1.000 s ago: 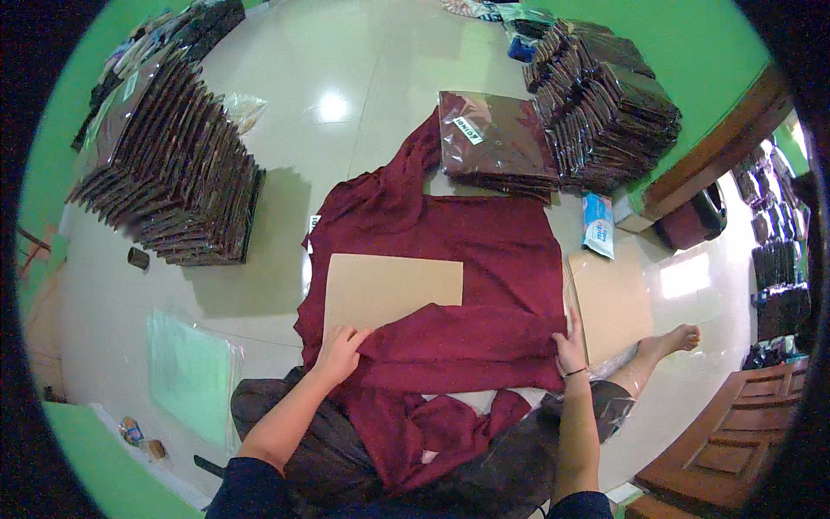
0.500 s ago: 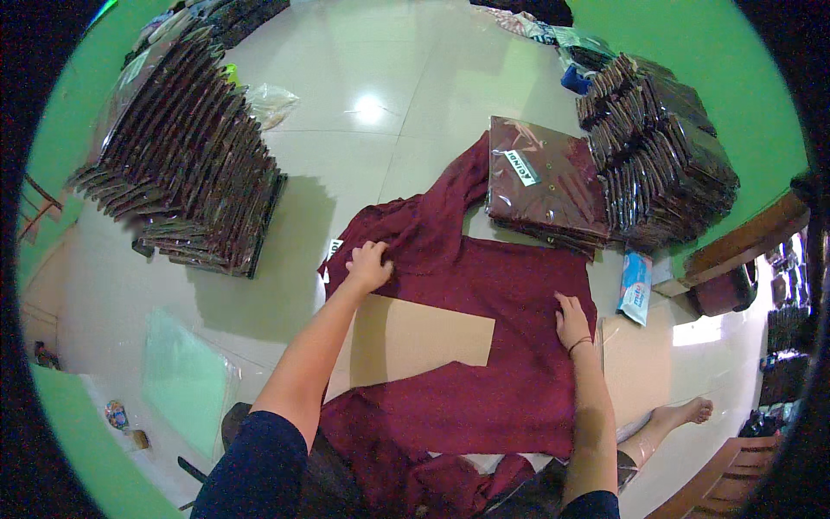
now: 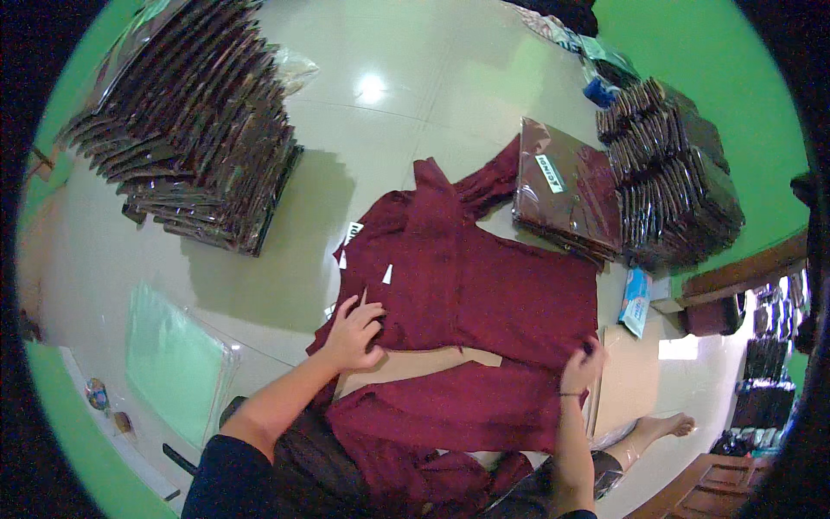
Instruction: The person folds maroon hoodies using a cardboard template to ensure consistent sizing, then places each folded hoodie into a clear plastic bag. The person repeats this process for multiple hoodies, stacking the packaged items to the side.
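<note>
A maroon shirt (image 3: 527, 285) lies spread on the floor, its sleeve stretching away at the far side. Part of a tan cardboard sheet (image 3: 406, 363) shows through the gap between its two front panels. At the shirt's left side, my left hand (image 3: 353, 336) has its fingers curled on the far panel's edge, gripping the cloth. White tags (image 3: 354, 232) stand near the collar, beyond that hand. My right hand (image 3: 584, 367) is closed on the shirt's right edge, fingers slightly blurred. More maroon cloth (image 3: 432, 480) bunches by my lap.
Tall stacks of bagged dark garments stand at left (image 3: 207, 138) and right (image 3: 674, 182). A bagged maroon garment (image 3: 566, 173) tops a pile beside the sleeve. Clear plastic bags (image 3: 173, 355) lie left; a blue-white packet (image 3: 635, 301) and cardboard sheets (image 3: 629, 372) lie right.
Both hands have come nearer to me, drawing the shirt's far panel over much of the cardboard. The sleeve cloth has shifted, and more white tags show near the collar. The view has tilted slightly.
</note>
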The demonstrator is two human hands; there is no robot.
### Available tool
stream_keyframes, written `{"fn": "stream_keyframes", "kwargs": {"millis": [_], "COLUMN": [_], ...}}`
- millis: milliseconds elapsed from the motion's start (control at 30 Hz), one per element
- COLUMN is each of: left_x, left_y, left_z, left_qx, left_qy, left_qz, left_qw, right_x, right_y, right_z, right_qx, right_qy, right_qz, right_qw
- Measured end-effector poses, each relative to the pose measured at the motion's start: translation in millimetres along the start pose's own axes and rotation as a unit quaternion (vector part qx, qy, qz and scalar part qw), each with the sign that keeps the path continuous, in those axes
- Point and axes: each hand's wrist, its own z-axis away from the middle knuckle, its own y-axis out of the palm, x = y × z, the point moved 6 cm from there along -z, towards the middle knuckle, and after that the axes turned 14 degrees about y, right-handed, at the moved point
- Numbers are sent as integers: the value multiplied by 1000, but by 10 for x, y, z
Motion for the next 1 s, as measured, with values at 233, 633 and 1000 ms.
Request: {"fn": "stream_keyframes", "kwargs": {"millis": [233, 633, 1000], "left_x": [30, 43, -205], "left_y": [28, 65, 86], "left_z": [48, 138, 16], "left_qx": [-14, -32, -49], "left_qy": [-10, 6, -79], "left_qz": [-26, -24, -91], "left_qw": [1000, 999, 991], "right_x": [1976, 2075, 886], "right_y": [1718, -122, -1754], "right_z": [459, 1136, 3011], "right_qx": [239, 558, 628], "right_qy": [-97, 278, -430], "right_qz": [-175, -698, 43], "right_qw": [950, 353, 647]}}
